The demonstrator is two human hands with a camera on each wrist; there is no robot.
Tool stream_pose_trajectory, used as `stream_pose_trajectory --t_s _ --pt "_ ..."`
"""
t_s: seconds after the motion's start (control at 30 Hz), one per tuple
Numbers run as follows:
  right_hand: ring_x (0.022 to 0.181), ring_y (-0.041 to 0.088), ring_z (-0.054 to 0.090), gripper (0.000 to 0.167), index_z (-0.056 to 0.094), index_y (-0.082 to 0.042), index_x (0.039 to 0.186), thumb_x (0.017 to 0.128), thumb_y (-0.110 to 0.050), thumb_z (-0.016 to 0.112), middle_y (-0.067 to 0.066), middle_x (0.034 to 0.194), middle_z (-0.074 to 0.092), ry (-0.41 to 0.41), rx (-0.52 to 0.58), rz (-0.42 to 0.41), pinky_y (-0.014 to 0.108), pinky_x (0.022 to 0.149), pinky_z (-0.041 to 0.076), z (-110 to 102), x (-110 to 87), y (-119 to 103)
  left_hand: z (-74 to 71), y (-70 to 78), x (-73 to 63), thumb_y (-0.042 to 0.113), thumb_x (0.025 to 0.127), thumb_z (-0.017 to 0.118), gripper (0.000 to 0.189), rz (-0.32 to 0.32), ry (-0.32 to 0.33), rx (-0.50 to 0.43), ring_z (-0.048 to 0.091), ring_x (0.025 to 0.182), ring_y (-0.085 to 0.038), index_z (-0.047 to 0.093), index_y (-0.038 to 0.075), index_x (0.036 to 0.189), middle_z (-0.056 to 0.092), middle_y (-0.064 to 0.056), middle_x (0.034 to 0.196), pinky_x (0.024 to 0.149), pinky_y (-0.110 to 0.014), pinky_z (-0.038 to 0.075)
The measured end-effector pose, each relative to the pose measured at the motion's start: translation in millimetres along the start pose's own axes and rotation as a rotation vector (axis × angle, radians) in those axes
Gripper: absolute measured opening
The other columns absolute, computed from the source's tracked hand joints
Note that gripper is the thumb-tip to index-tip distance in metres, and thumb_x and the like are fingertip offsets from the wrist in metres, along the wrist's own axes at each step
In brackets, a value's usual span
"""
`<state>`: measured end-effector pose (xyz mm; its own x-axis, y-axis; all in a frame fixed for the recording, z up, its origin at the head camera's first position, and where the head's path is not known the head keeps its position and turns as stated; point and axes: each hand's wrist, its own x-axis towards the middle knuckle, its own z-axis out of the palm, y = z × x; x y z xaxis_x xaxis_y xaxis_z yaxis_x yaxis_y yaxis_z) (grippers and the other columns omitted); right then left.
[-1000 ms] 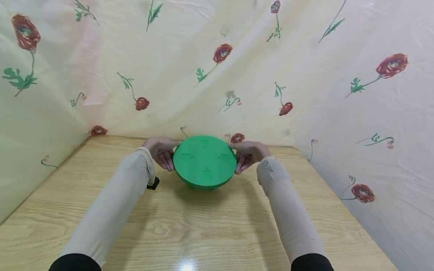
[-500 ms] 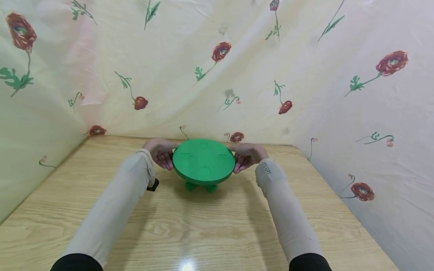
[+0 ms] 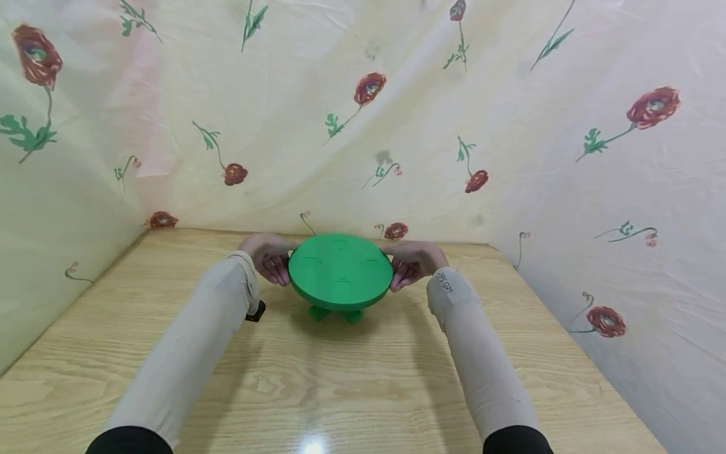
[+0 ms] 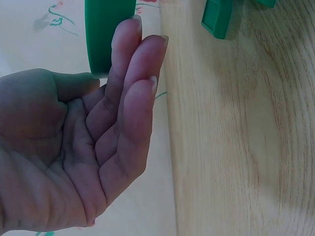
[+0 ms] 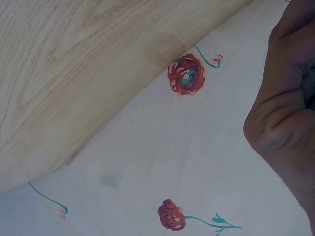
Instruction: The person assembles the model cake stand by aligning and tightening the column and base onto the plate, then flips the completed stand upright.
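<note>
A small green round-topped stool (image 3: 340, 271) is near the back of the wooden table, its feet (image 3: 353, 316) showing under the front edge. My left hand (image 3: 270, 257) pinches the rim at the left, thumb on top and fingers curled below. Opposite it, my right hand (image 3: 416, 260) grips the right side of the rim. Up close in the left wrist view, the stool's rim (image 4: 109, 39) sits between thumb and fingers, and a foot (image 4: 216, 18) appears beyond. The right wrist view catches only part of my right hand (image 5: 288, 93); the stool is out of sight there.
The wood-grain table (image 3: 340, 384) spreads in front of the stool. A flower-printed sheet (image 3: 295, 101) stands behind the table and along both sides. A small black object (image 3: 256, 311) is at my left wrist.
The stool's top was tipped more towards me one second ago; it has levelled somewhat, bringing the feet into sight. Both hands keep hold of the rim, almost still over the last half second.
</note>
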<state>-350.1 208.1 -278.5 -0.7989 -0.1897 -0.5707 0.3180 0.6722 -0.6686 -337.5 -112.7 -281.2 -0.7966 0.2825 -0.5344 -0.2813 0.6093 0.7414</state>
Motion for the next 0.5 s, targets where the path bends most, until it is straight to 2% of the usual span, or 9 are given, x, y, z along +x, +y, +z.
stream_pose_trajectory --t_s 0.2,0.27,0.37,0.43,0.5 --pt "0.057 0.017 0.071 0.067 0.073 0.004 0.09 0.103 -0.059 0.054 0.014 0.072 0.073 0.014 0.01 -0.004 0.028 0.06 0.06 2.1 2.3 1.4 2.0 -2.8 -1.3 0.054 0.108 0.041 0.066 0.002 0.034 0.018 0.069 0.063 -0.017 0.068 -0.001 0.086 0.069 -0.009 0.07 0.069 -0.03 0.06" --pt "0.057 0.016 0.07 0.07 0.072 0.004 0.09 0.104 -0.06 0.049 0.013 0.071 0.073 0.024 0.027 -0.015 0.028 0.06 0.059 2.2 1.8 6.0 3.2 -5.3 -2.2 0.056 0.109 0.035 0.071 0.012 0.05 0.027 0.069 0.064 -0.017 0.068 -0.002 0.086 0.069 -0.01 0.071 0.069 -0.031 0.06" --pt "0.057 0.014 0.068 0.073 0.07 0.004 0.09 0.109 -0.058 0.037 0.01 0.069 0.071 0.048 0.074 -0.055 0.026 0.059 0.058 0.7 4.0 19.8 2.4 -14.0 -5.2 0.061 0.109 0.024 0.085 0.047 0.071 0.048 0.071 0.069 -0.02 0.07 -0.008 0.093 0.071 -0.012 0.076 0.076 -0.035 0.06" --pt "0.059 0.013 0.067 0.074 0.069 0.007 0.093 0.112 -0.054 0.03 0.008 0.07 0.07 0.068 0.118 -0.111 0.026 0.061 0.058 -1.7 6.2 34.1 0.8 -24.2 -5.2 0.063 0.108 0.018 0.092 0.098 0.086 0.062 0.073 0.073 -0.023 0.07 -0.013 0.102 0.073 -0.015 0.08 0.08 -0.039 0.061" --pt "0.061 0.013 0.068 0.072 0.069 0.008 0.097 0.113 -0.049 0.029 0.006 0.071 0.07 0.105 0.165 -0.181 0.028 0.064 0.059 -4.4 9.8 50.2 0.1 -36.7 -2.2 0.062 0.109 0.016 0.095 0.195 0.116 0.09 0.075 0.076 -0.027 0.067 -0.018 0.111 0.075 -0.018 0.083 0.082 -0.042 0.061"
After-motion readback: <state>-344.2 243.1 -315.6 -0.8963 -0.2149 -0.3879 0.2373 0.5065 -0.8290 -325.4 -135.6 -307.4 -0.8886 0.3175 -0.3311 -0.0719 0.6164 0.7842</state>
